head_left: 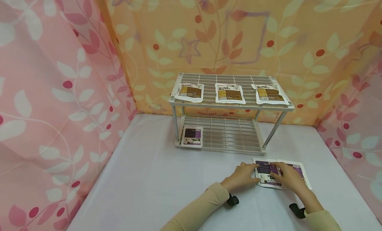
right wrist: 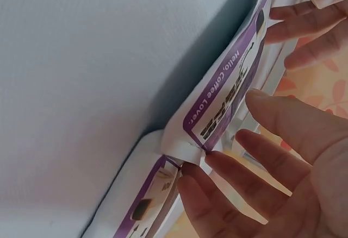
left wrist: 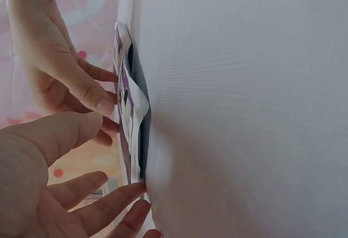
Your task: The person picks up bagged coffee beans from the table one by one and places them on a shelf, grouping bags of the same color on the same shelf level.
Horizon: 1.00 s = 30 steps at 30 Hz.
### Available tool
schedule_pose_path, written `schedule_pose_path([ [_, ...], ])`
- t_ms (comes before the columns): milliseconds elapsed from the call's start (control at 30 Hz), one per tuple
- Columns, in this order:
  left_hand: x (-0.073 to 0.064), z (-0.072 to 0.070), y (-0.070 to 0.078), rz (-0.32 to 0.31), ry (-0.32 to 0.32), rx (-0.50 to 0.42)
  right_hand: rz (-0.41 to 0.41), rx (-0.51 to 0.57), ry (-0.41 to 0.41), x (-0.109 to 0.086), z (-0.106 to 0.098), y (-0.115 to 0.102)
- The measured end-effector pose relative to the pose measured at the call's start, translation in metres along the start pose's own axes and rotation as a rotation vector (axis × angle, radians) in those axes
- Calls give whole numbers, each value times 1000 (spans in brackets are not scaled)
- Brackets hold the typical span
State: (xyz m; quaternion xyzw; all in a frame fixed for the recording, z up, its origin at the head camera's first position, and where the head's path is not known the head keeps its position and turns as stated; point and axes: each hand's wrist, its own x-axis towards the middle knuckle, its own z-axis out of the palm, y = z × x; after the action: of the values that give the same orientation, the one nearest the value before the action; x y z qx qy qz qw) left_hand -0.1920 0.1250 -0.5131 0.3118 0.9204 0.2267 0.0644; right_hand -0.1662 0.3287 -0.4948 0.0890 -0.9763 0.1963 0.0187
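Two flat white-and-purple coffee pouches lie at the front right of the table, the left pouch [head_left: 266, 178] overlapping the edge of the right pouch [head_left: 301, 169]. Printed on the left one is "Hello, Coffee Lover." My left hand [head_left: 243, 176] is at its left edge, fingertips touching the side and thumb apart from the fingers. Over the seam between both pouches is my right hand [head_left: 290, 178]. In the right wrist view its fingertips [right wrist: 215, 159] touch the left pouch's near edge, and the thumb stands off from them.
Behind stands a two-tier white wire rack [head_left: 229, 106]. Its top tier bears three gold-and-brown pouches, the middle pouch [head_left: 229, 93] among them. One purple pouch [head_left: 192, 137] lies at the lower tier's left end. Patterned curtains [head_left: 68, 91] enclose the white table [head_left: 143, 178].
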Motion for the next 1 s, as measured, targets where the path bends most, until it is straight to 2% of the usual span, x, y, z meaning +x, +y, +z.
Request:
schedule_pose_path([
  [167, 0, 0, -3, 10, -9, -70, -12, 24, 15, -2, 3, -2],
  [400, 2, 0, -13, 53, -29, -258, -36, 37, 45, -4, 5, -5],
  [600, -1, -1, -16, 18, -52, -417, -44, 55, 69, -4, 7, -9],
  [767, -5, -5, -16, -7, 5, -426, -57, 86, 77, -3, 7, -15],
  [1000, -10, -10, -18, 11, 95, -359, -99, 106, 126, 2, 11, -23],
])
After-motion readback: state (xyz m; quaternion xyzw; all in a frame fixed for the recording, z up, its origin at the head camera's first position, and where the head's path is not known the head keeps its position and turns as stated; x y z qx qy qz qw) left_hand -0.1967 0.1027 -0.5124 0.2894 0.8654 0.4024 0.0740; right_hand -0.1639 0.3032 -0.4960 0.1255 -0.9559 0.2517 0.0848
